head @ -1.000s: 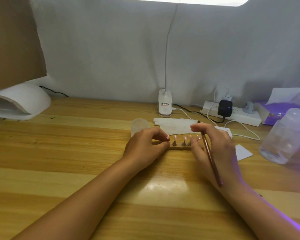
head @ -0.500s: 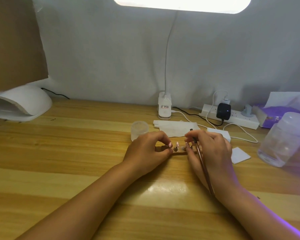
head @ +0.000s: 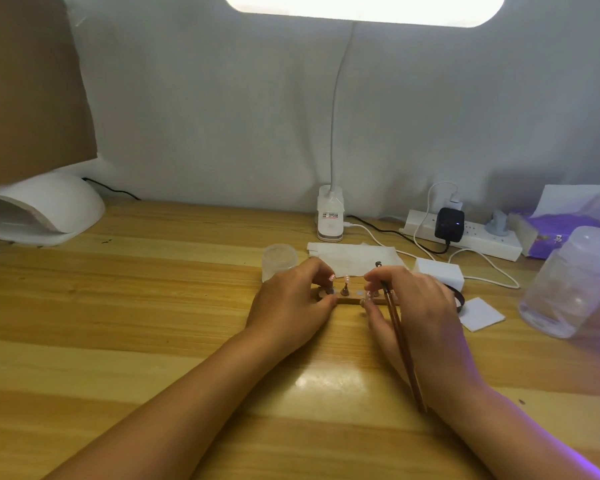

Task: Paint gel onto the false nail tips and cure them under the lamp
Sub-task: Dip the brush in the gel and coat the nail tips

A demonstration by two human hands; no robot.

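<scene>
Centre of tabletop (head: 153, 323): wooden nail stand (head: 347, 301) lies flat between both hands. Left hand (head: 291, 303): grip curled, pinching the stand's 9 o'clock end. Right hand (head: 420, 313): grip closed round a brush (head: 400, 344), its handle slanting toward 5 o'clock, fingertips at the stand's 3 o'clock part. One pink false nail tip (head: 346, 279) stands upright between the hands. White curing lamp (head: 49, 206) sits well apart at 10 o'clock. Small clear jar (head: 279, 259) is just beyond the left hand, 11 o'clock.
</scene>
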